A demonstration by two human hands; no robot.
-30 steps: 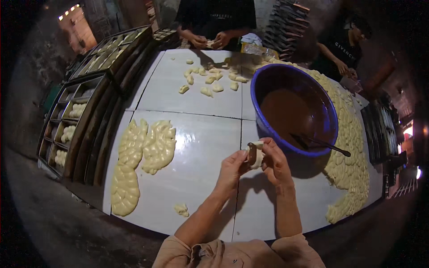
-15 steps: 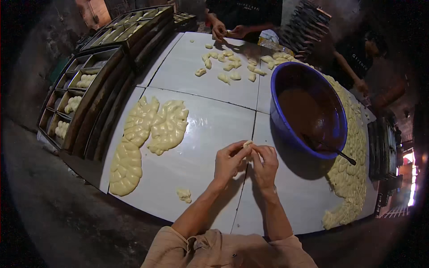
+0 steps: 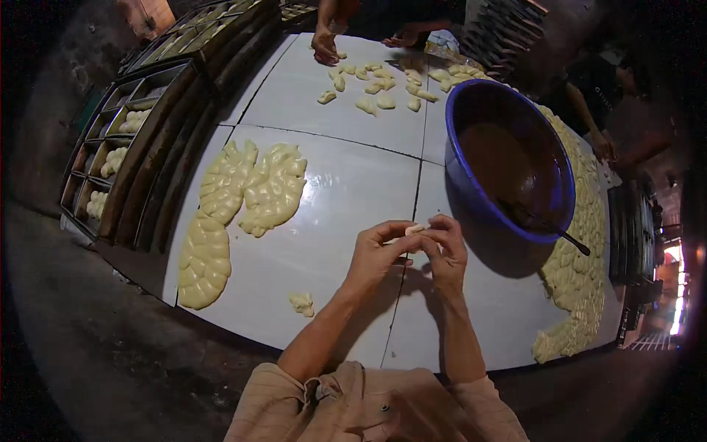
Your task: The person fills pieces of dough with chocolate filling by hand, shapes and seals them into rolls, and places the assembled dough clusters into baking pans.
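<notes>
Both my hands meet above the white tiled table (image 3: 317,287), near its front. Between their fingertips is a small piece of pale dough (image 3: 416,229). My left hand (image 3: 379,256) pinches it from one side. My right hand (image 3: 446,258) grips it from the other, fingers bent over it. The fingers partly cover the piece. A small loose dough lump (image 3: 301,303) lies left of my left forearm. Farther left are flat, joined masses of shiny dough (image 3: 274,193). To the right of my hands stands a blue-purple tub (image 3: 465,193) with brown contents, a dark handle (image 3: 573,241) sticking out over its rim.
Many small dough pieces (image 3: 366,105) lie scattered at the far side. A broad layer of dough pieces (image 3: 571,287) runs along the right edge. Stacked trays of divided tins (image 3: 140,195) stand at the left. A co-worker's hand (image 3: 324,46) reaches over the far edge; another person (image 3: 593,110) is at the right.
My right fingers have lifted and curled over the dough piece. The far co-worker's hands have parted, one moving left and down to the table. The whole view has shifted slightly.
</notes>
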